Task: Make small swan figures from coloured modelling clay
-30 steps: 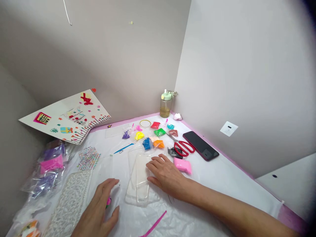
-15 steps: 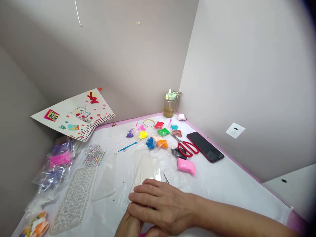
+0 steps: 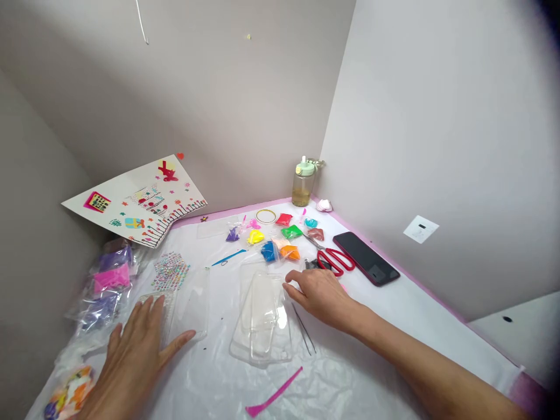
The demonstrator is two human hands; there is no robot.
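Note:
My left hand [image 3: 137, 350] lies spread, fingers apart, over the patterned clear phone case [image 3: 169, 309], mostly covering it. Beside its thumb is a plain clear phone case [image 3: 192, 306]. My right hand [image 3: 321, 294] is bent at the fingers, thumb and forefinger slightly apart, with nothing visible between them. It hovers at or rests by the upper right corner of several overlapping clear phone cases [image 3: 261, 326]; contact is unclear. Tweezers [image 3: 305, 332] lie just below it. A pink clay packet is almost wholly hidden behind this hand. Nearer me lies a pink plastic tool [image 3: 275, 394].
Small bags of coloured clay, such as yellow [image 3: 255, 237] and orange [image 3: 289, 252], sit farther back near red-handled scissors [image 3: 336, 260]. A phone [image 3: 366, 258] lies right, a bottle [image 3: 303, 185] stands in the corner. Rhinestones [image 3: 171, 271] and plastic bags [image 3: 111, 280] are left.
My hands, clasped over each other at the near middle, have come apart. The left moved onto the patterned case, the right up and right. The cases, tweezers and pink tool are uncovered.

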